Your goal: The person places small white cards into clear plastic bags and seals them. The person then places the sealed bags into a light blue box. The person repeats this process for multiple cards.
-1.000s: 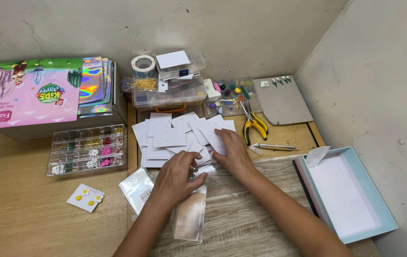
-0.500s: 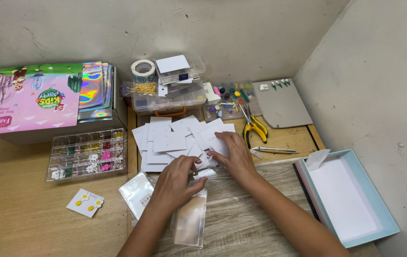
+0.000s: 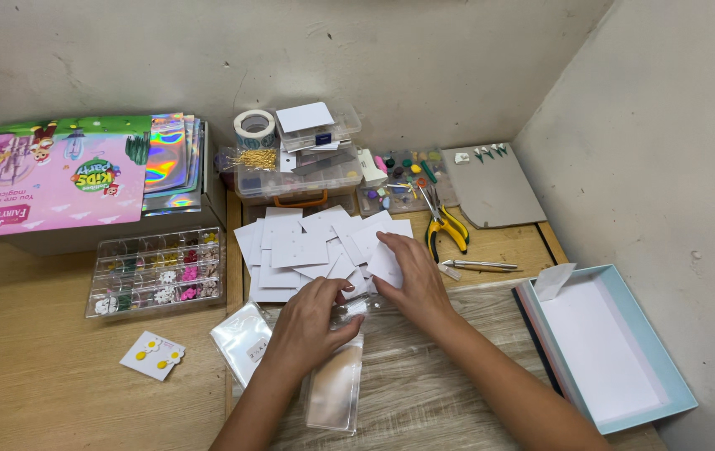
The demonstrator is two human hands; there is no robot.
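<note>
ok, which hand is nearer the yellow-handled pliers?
Right. The right hand rests on the scattered white cards, just left of the yellow-handled pliers. The left hand is farther down-left, on a clear plastic sleeve.

Left hand: your left hand [image 3: 311,321] lies palm down, fingers curled inward, tips pinched together near the right hand.
Right hand: your right hand [image 3: 412,271] lies palm down, fingers spread flat and pointing left.
Arms: both forearms bare, angling up from the lower edge, wrists close together.
</note>
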